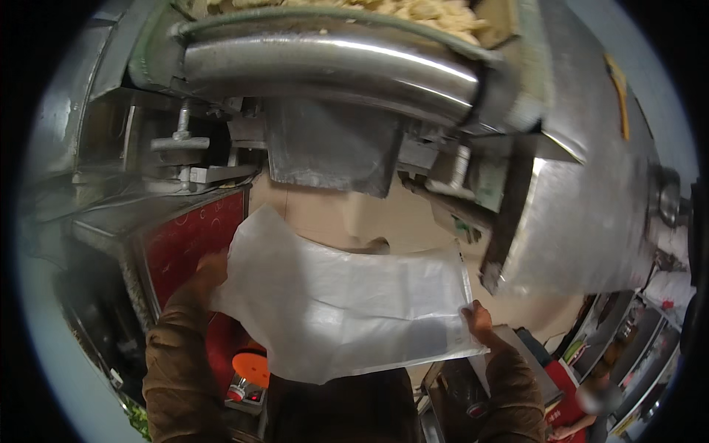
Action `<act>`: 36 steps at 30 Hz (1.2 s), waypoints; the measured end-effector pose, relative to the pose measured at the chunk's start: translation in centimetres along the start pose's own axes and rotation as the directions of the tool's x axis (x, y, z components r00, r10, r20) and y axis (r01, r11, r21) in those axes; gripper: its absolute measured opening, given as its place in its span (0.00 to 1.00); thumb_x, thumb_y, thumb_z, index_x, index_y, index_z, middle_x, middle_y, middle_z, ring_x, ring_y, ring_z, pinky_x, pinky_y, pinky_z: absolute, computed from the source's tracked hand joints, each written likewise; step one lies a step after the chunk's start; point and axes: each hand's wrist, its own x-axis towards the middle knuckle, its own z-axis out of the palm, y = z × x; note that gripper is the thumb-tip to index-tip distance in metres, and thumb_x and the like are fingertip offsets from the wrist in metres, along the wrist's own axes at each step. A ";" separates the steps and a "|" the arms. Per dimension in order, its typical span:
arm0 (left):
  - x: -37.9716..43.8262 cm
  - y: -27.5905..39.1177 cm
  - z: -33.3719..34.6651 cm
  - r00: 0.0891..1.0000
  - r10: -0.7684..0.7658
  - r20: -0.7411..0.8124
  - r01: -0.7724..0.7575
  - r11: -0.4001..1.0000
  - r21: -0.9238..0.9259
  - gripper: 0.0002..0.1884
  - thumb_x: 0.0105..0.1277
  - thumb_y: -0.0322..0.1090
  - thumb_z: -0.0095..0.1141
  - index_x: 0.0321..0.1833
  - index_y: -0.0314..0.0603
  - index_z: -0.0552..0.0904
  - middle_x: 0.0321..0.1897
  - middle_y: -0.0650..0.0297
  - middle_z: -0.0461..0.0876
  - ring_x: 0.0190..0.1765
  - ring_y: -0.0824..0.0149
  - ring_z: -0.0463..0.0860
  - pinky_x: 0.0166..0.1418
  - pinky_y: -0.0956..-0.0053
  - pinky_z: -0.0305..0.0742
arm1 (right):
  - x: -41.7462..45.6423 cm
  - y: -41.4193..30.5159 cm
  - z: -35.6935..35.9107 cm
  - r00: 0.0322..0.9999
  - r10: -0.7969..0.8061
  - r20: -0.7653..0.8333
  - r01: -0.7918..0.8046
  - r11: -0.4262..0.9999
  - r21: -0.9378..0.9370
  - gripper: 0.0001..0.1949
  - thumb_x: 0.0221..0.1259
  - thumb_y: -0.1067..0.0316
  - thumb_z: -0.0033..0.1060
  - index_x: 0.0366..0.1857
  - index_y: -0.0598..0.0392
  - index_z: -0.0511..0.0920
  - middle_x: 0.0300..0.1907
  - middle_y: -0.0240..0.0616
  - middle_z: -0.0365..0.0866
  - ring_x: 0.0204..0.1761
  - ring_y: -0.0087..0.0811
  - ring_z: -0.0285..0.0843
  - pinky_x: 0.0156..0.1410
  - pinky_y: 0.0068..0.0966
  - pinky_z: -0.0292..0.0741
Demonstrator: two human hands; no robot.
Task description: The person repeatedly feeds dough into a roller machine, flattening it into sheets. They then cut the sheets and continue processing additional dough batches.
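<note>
A large, creased white woven sack [354, 299], probably plastic, is stretched out between my two hands in front of my body. My left hand [213, 271] grips its left edge and is slightly blurred. On the other side, my right hand [478, 320] pinches the right edge with the thumb on top. Beyond the sack stands a machine with a shiny metal roller [332, 63]. Pale dough pieces [410, 11] lie in the hopper above that roller, and a grey metal chute [335, 147] hangs below it.
A red-fronted counter [194, 238] stands at the left, with an orange round object [252, 368] lower down. At the right is the machine's large metal housing [581, 221]. Shelves [626, 338] with goods and a person in red [562, 387] are at the lower right.
</note>
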 end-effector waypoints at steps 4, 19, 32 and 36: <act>4.5 3.1 -1.6 0.975 -0.202 0.094 0.202 0.979 0.015 0.32 0.65 0.32 0.57 0.74 0.46 0.65 0.59 0.51 0.81 0.61 0.51 0.82 0.63 0.56 0.77 | 6.7 -1.9 1.8 0.991 0.136 -0.017 -0.137 0.985 -0.106 0.27 0.63 0.51 0.65 0.59 0.56 0.68 0.44 0.55 0.84 0.49 0.56 0.83 0.58 0.47 0.76; -13.3 18.5 -3.5 0.707 0.559 -0.433 -0.671 0.337 -0.660 0.18 0.69 0.44 0.61 0.55 0.40 0.82 0.42 0.53 0.87 0.47 0.57 0.85 0.54 0.63 0.78 | -3.7 -33.8 -15.0 0.561 -0.790 -0.246 0.823 0.501 0.268 0.13 0.66 0.64 0.65 0.51 0.55 0.79 0.43 0.42 0.85 0.41 0.37 0.85 0.47 0.31 0.80; -16.4 16.0 -48.0 0.398 0.425 -0.813 -0.795 0.602 -0.075 0.12 0.57 0.38 0.69 0.33 0.42 0.78 0.34 0.56 0.82 0.40 0.50 0.82 0.44 0.56 0.76 | 1.3 -55.8 -38.7 0.579 -0.539 -0.612 0.715 0.696 0.063 0.07 0.59 0.66 0.61 0.37 0.54 0.76 0.37 0.50 0.81 0.43 0.56 0.79 0.46 0.45 0.75; -16.7 16.3 -48.3 0.347 0.517 -0.783 -0.795 0.604 0.046 0.17 0.50 0.37 0.73 0.35 0.43 0.77 0.36 0.54 0.82 0.41 0.48 0.82 0.44 0.57 0.77 | 1.0 -54.5 -41.2 0.602 -0.640 -0.477 0.725 0.688 -0.009 0.06 0.62 0.65 0.60 0.37 0.54 0.76 0.39 0.50 0.81 0.43 0.55 0.80 0.48 0.45 0.76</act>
